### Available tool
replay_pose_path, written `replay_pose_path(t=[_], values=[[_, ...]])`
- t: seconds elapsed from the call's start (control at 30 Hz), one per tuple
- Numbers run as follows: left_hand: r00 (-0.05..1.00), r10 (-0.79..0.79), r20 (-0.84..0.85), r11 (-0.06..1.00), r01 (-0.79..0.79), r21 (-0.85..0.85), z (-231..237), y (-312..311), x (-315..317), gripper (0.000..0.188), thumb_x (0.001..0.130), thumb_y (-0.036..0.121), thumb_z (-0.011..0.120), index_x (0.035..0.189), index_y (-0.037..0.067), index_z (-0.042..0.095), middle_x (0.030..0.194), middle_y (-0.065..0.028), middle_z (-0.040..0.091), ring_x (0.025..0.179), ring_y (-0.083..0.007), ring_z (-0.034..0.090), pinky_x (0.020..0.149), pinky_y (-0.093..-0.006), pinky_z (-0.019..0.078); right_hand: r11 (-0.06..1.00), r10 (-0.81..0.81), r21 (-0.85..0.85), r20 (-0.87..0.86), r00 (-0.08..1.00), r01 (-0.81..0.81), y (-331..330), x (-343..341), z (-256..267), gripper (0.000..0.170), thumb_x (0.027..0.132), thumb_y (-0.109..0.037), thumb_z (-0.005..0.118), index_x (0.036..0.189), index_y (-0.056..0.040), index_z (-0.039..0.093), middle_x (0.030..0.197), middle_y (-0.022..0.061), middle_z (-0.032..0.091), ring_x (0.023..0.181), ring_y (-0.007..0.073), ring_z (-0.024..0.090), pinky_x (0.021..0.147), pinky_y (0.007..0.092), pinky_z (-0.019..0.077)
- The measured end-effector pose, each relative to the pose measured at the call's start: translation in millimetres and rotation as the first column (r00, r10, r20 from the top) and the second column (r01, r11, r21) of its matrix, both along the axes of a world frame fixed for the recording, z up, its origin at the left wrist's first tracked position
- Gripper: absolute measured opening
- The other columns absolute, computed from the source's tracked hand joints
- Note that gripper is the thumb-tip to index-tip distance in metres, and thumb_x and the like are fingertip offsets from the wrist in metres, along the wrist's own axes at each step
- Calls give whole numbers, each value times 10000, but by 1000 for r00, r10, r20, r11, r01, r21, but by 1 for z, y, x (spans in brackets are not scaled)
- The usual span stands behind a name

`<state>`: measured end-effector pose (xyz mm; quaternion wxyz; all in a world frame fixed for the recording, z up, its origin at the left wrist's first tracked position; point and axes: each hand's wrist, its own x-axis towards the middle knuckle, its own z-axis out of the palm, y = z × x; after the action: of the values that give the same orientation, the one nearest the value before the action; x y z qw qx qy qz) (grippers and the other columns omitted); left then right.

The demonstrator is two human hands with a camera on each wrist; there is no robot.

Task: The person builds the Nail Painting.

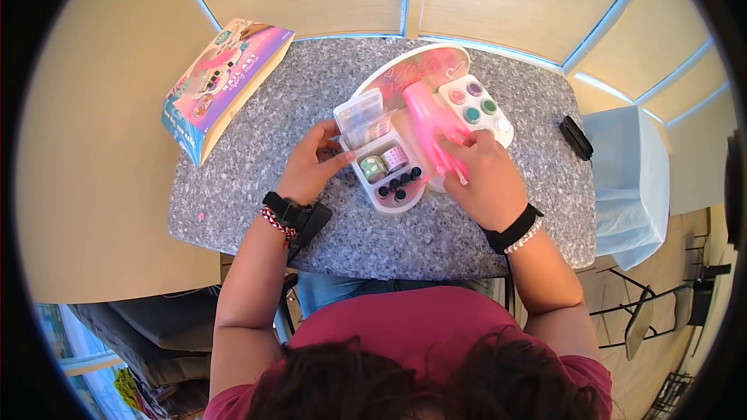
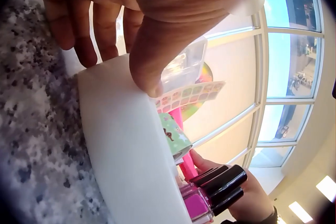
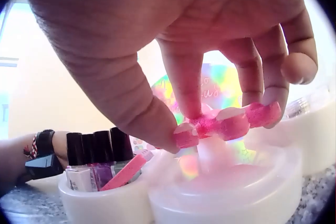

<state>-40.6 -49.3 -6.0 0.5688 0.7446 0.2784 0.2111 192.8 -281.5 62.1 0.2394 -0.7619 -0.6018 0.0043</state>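
Observation:
A white tray [image 1: 383, 204] holds a green and a pink patterned roll [image 1: 395, 158], several black-capped bottles [image 1: 401, 183] and a clear lidded box [image 1: 359, 118]. The left hand [image 1: 311, 167] grips the tray's left side; in the left wrist view its thumb lies on the rim of the white wall [image 2: 126, 140], fingers further along. At the middle stands a pink plastic hand [image 1: 424, 113]. The right hand [image 1: 489, 177] is over it, and in the right wrist view thumb and fingers touch the pink plastic fingertips [image 3: 233, 124]. A pink stick [image 3: 123, 171] leans among the bottles.
A printed nail art box [image 1: 226, 78] stands at the table's back left. Round coloured pots [image 1: 472, 115] sit in the tray's right section, below an iridescent backboard [image 1: 420, 66]. A black object [image 1: 576, 138] lies at the right edge, a small pink piece [image 1: 201, 216] at left.

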Motion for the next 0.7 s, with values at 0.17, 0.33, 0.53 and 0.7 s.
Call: replay_pose_path(t=[0.17,0.33,0.53,0.7], values=[[1000,25,-6,1000,-25,5,-8,9,6,639,967,172,834,1523,23,556,1443,-165,669,1198,-238,678,1051,-419,555,998,-18,-61,53,998,21,5,-2,2,559,842,-176,781,1399,-150,746,1100,217,612,983,382,673,867,488,582],[982,180,50,963,-186,193,-6,22,25,605,976,195,829,1508,27,594,1362,-179,738,1116,-261,754,951,-400,622,1000,-9,-25,-51,999,8,6,7,7,525,887,-236,802,1398,-129,747,1006,193,633,923,353,674,813,459,567],[963,253,-93,920,-269,-284,22,21,1,528,1113,384,650,1519,50,597,1292,-201,771,1076,-267,780,901,-376,636,980,-74,115,-544,836,161,-21,87,-8,491,1014,-331,750,1446,-101,718,1204,159,733,1038,238,688,877,384,533],[989,121,-87,902,-146,-406,32,-17,-7,577,1191,477,409,1556,52,550,1383,-230,725,1222,-320,737,1007,-414,607,876,-80,215,-817,571,431,-25,136,-47,575,1073,-399,674,1520,-39,642,1371,113,733,1240,215,678,1060,342,500]])
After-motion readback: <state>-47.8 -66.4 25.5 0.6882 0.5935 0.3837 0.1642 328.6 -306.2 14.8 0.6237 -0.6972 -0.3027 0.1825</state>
